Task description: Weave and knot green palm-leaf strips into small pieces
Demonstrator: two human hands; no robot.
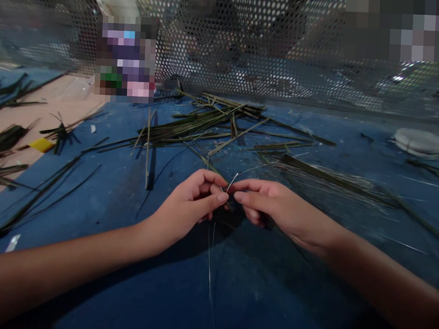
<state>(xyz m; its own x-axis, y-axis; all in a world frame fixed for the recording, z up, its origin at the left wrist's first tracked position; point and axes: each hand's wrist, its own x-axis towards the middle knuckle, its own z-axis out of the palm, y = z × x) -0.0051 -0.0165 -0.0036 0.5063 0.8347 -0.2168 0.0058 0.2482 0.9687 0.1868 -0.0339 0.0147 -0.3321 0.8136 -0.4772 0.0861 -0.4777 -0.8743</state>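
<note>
In the head view my left hand (189, 197) is closed, thumb and fingers pinching a thin pale wire (232, 181) and what looks like a narrow green leaf strip (196, 151). Close beside it, my right hand (276, 203) has its thumb and forefinger nearly together. Its forefinger tip touches the wire where it bends up between the hands. Fine strands (210, 266) hang below my left hand toward the table's near side. The exact crossing of wire and strip is hidden by my fingertips.
Dark green leaf strips (185, 125) lie heaped on the blue table (127, 286). A bundle of thin wires (335, 181) with a long strip sits at right, a white round lidded container (420, 142) beyond. A perforated metal screen (246, 54) stands behind. At left lies a yellow piece (41, 144).
</note>
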